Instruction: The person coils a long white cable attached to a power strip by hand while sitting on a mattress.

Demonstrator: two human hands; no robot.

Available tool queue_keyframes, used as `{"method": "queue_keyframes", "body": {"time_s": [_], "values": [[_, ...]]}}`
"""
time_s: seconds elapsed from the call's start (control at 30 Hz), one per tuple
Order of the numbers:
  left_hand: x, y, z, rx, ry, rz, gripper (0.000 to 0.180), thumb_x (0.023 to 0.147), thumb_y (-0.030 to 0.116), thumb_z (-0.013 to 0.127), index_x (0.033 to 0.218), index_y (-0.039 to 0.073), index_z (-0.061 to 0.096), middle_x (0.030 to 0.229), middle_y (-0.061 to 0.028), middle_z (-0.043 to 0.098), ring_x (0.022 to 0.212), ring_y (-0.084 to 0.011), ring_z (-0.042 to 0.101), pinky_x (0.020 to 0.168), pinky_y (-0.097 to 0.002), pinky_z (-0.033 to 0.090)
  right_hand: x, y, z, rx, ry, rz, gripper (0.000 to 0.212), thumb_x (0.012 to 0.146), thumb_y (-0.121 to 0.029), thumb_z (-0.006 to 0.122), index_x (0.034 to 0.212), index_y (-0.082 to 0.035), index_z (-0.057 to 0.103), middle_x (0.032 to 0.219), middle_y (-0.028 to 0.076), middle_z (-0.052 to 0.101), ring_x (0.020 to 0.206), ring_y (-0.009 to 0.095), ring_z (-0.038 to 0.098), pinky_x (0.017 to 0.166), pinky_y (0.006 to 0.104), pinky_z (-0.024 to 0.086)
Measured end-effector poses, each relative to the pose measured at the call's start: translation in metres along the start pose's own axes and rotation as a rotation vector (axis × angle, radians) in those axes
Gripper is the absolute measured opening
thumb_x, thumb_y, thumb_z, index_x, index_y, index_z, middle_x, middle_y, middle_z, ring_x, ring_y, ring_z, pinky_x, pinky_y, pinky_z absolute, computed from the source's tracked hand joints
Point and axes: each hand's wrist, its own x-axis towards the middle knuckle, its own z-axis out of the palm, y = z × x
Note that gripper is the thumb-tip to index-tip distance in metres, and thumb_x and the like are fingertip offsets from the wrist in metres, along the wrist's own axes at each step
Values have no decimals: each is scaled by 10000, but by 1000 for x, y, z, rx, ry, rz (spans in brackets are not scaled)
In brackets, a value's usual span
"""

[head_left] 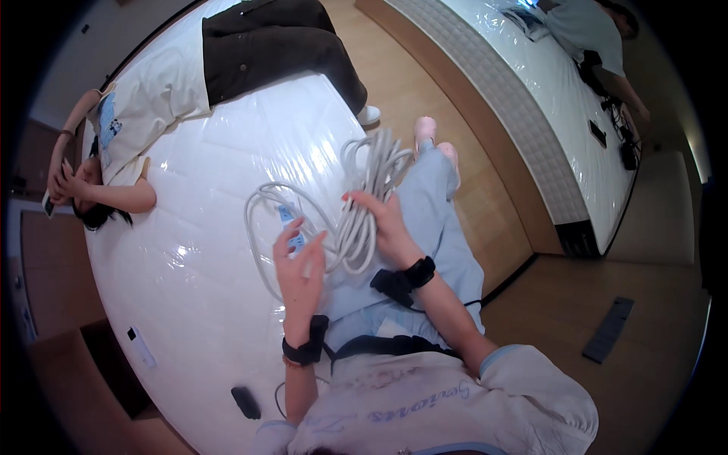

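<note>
A thick bundle of looped grey cable [368,201] hangs in my right hand [388,226], whose fingers are wrapped round its right side above my lap. Left of the bundle, a looser loop of the same cable spreads over the plastic-covered mattress [205,280]. My left hand [302,265] is raised beside this loop with thumb and fingers apart. A small whitish piece shows by its fingers, too blurred to name. Just behind those fingers is a blue and white object [287,218], partly hidden by the hand. Black bands with small devices sit on both my wrists.
Another person [152,98] lies on the mattress at the upper left, holding a phone. A second wrapped mattress [523,91] stands at the right, with a person, cables and a phone [597,133] there. Near me lie a black device [246,403] and a white one [142,347].
</note>
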Motion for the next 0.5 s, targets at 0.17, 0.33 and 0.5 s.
{"method": "queue_keyframes", "body": {"time_s": [0.17, 0.33, 0.5], "values": [[-38, -35, 14, -655, -311, -1044, 242, 913, 236, 493, 975, 30, 604, 1022, -64, 620, 857, -132, 569, 658, -237, 443, -1, -24, -4, -68, 17, -68, 225, 728, -2, 685, 913, 19, 558, 730, 79, 600, 633, 140, 608, 541, 267, 508], [-36, -32, 46, -1114, -202, -1165, 328, 928, 268, 465, 1105, 4, 549, 1022, -69, 630, 859, -130, 588, 672, -234, 450, -7, -15, 8, -33, -89, -32, 226, 725, 2, 688, 911, 18, 561, 760, 83, 611, 637, 141, 610, 549, 267, 511], [-23, -44, 48, -925, -62, -1015, 299, 915, 189, 467, 1121, -13, 543, 1049, -96, 627, 901, -141, 595, 768, -268, 457, -10, -23, 8, -109, -129, -82, 230, 714, -12, 703, 909, 22, 586, 769, 78, 621, 645, 138, 609, 561, 256, 501]]}}
